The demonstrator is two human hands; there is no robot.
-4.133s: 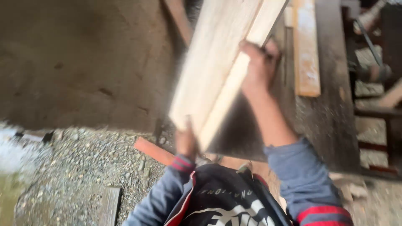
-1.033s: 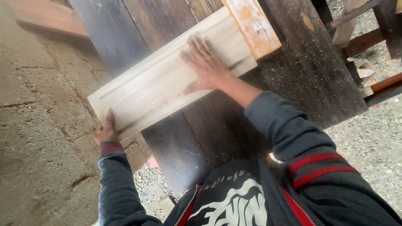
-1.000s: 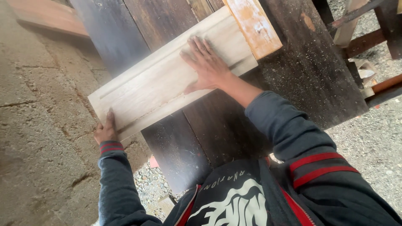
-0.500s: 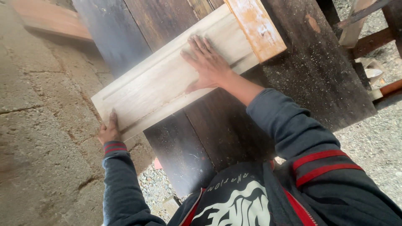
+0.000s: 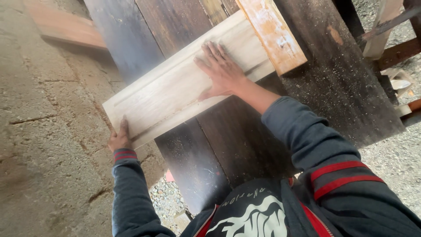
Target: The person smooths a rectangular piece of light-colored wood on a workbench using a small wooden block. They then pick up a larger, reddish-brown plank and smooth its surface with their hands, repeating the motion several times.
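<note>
A pale wooden panel with a grooved border lies flat on a dark workbench, its left end sticking out past the bench edge. My left hand grips that overhanging end, thumb on top. My right hand presses flat on the middle of the panel, fingers spread. The panel's far right end is tucked under an orange-stained wooden block that lies across the bench.
A concrete floor spreads to the left, with a reddish plank lying at the top left. Gravel shows below the bench. Wooden and metal frame pieces stand at the right. Sawdust dusts the bench top.
Four seconds ago both hands held the panel up in the air; now it lies flat on the bench. Over the last second only the view has shifted slightly; the hands keep their places.
</note>
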